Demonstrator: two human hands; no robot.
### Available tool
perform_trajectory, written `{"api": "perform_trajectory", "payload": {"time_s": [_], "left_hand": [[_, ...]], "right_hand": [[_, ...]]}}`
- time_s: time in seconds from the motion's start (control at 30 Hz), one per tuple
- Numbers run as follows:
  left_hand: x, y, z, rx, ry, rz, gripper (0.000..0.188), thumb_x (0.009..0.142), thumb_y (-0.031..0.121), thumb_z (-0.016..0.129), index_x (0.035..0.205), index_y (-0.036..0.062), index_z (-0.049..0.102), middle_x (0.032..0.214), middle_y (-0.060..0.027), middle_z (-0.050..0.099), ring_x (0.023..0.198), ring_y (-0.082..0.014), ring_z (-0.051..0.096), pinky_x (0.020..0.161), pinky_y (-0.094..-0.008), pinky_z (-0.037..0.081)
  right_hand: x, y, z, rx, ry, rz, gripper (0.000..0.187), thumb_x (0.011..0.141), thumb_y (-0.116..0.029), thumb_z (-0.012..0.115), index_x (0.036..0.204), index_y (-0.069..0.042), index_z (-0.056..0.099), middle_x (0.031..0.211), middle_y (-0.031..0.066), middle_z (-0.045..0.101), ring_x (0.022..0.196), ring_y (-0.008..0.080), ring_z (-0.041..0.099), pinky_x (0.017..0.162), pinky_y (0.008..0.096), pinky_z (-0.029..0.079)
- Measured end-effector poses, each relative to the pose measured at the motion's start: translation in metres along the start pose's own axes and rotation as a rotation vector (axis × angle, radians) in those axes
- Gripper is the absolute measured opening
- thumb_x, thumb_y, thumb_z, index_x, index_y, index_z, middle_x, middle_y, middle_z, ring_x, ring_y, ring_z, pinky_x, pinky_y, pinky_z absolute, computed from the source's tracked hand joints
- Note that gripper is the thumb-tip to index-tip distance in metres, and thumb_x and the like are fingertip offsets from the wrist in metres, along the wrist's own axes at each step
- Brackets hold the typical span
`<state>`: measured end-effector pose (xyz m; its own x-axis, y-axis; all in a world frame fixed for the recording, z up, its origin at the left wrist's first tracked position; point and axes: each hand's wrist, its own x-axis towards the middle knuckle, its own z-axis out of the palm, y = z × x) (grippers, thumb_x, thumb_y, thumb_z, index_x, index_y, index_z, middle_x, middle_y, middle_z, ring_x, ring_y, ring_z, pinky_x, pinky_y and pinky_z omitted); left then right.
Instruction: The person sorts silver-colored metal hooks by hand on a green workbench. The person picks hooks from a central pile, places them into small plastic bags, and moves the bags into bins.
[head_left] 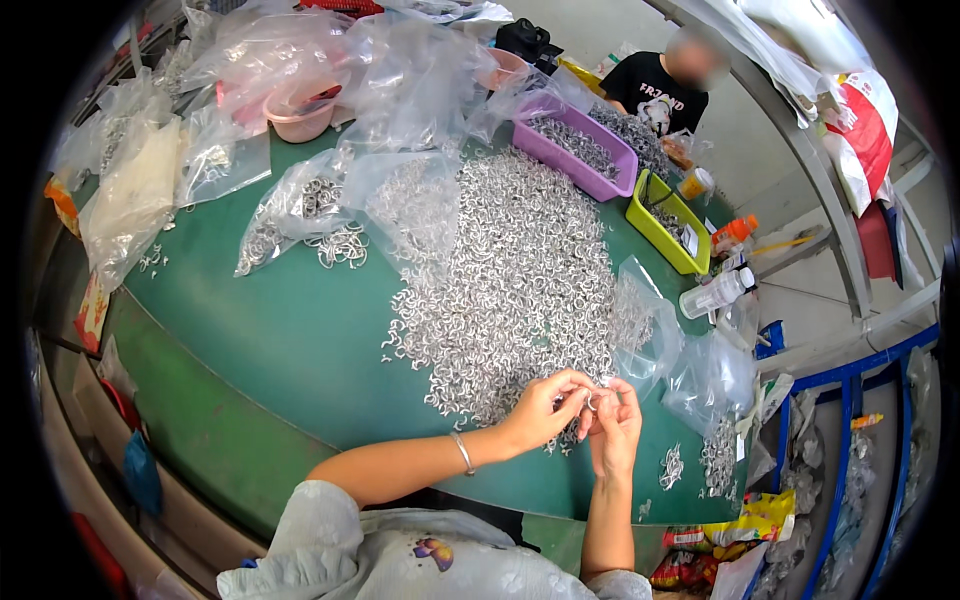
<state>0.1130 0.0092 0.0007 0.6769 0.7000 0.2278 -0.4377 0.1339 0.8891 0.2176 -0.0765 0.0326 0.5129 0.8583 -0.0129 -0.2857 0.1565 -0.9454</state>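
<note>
My left hand [541,410] and my right hand [612,428] meet over the near edge of a large heap of small silver curved metal pieces [510,270]. Between the pinched fingertips of both hands is one small curved metal piece [592,402], partly hidden by the fingers. A silver bangle [462,453] circles my left wrist. To the right of my right hand lie a small cluster of metal pieces [671,467] and a bigger pile [718,457], spilling beside a clear plastic bag [710,375].
On the green table [300,350], a purple basket [575,147] and a lime-green basket [668,222] hold metal pieces. A clear bottle [717,293] lies at the right edge. Plastic bags [400,70] crowd the back around a pink bowl [300,118]. Another person [660,90] is beyond the table.
</note>
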Motion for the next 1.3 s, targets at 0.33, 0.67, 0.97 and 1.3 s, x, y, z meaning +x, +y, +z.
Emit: {"api": "perform_trajectory", "payload": {"time_s": [0.33, 0.67, 0.97, 1.3], "left_hand": [[-0.001, 0.006, 0.0, 0.058, 0.026, -0.006, 0.013, 0.089, 0.005, 0.053, 0.099, -0.0005, 0.057, 0.081, -0.0068, 0.064, 0.07, -0.0095, 0.06, 0.064, -0.0249, 0.049], [0.0, 0.007, 0.0, 0.036, 0.017, -0.036, 0.011, 0.089, 0.002, 0.051, 0.099, -0.0009, 0.056, 0.081, -0.0073, 0.063, 0.069, -0.0085, 0.06, 0.062, -0.0242, 0.049], [0.0, 0.001, -0.001, 0.023, 0.006, -0.023, 0.011, 0.089, 0.001, 0.05, 0.099, -0.0006, 0.055, 0.08, -0.0073, 0.063, 0.066, -0.0082, 0.059, 0.059, -0.0245, 0.049], [0.0, -0.005, -0.001, 0.012, 0.008, -0.049, 0.012, 0.089, 0.002, 0.05, 0.1, -0.001, 0.055, 0.089, -0.0081, 0.064, 0.082, -0.01, 0.06, 0.07, -0.0249, 0.05]], "right_hand": [[0.002, 0.002, -0.001, 0.044, -0.006, 0.028, 0.02, 0.09, -0.009, 0.054, 0.107, -0.001, 0.048, 0.088, 0.0132, 0.062, 0.061, 0.0153, 0.057, 0.048, 0.0253, 0.049], [0.001, 0.006, 0.0, -0.001, 0.024, 0.044, 0.02, 0.089, -0.011, 0.056, 0.106, -0.002, 0.049, 0.08, 0.0082, 0.06, 0.059, 0.0143, 0.056, 0.051, 0.0248, 0.048], [-0.001, 0.005, 0.0, -0.026, 0.004, 0.043, 0.028, 0.084, -0.002, 0.06, 0.109, -0.001, 0.048, 0.089, 0.009, 0.059, 0.066, 0.014, 0.058, 0.054, 0.0245, 0.049], [-0.003, 0.005, 0.001, -0.164, -0.027, -0.051, 0.037, 0.08, 0.004, 0.063, 0.113, 0.001, 0.047, 0.098, 0.0083, 0.058, 0.079, 0.0126, 0.058, 0.063, 0.0236, 0.05]]}}
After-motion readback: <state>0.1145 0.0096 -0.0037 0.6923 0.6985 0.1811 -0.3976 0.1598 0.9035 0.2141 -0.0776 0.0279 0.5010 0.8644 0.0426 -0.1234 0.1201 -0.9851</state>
